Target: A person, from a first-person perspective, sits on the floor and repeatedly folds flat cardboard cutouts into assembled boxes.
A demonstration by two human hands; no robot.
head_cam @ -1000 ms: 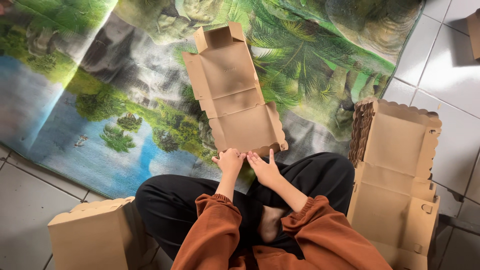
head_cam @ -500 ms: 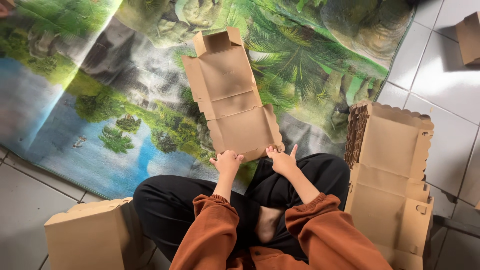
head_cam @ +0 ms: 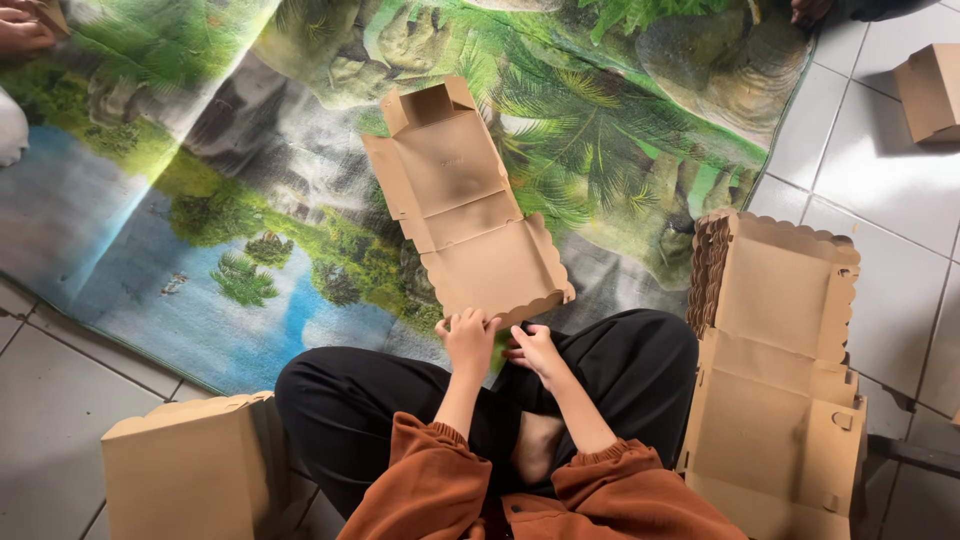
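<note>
A flat, unfolded brown cardboard box (head_cam: 460, 210) with scalloped flaps lies on a mat printed with a landscape (head_cam: 200, 200), just in front of my crossed legs in black trousers. My left hand (head_cam: 468, 340) is curled over the near scalloped edge of the box and grips it. Beside it, my right hand (head_cam: 535, 350) sits just below that edge over my lap with its fingers curled and nothing in it. Both of my sleeves are rust-orange.
A stack of unfolded box blanks (head_cam: 775, 380) stands at my right on the white tiled floor (head_cam: 880, 170). A folded brown box (head_cam: 190, 470) sits at my lower left and a small one (head_cam: 930, 90) at the upper right. Another person's hand (head_cam: 25, 25) shows at the top left.
My right hand spread its fingers on the box's near edge, then drew back toward my lap and curled. My left hand stayed on the edge.
</note>
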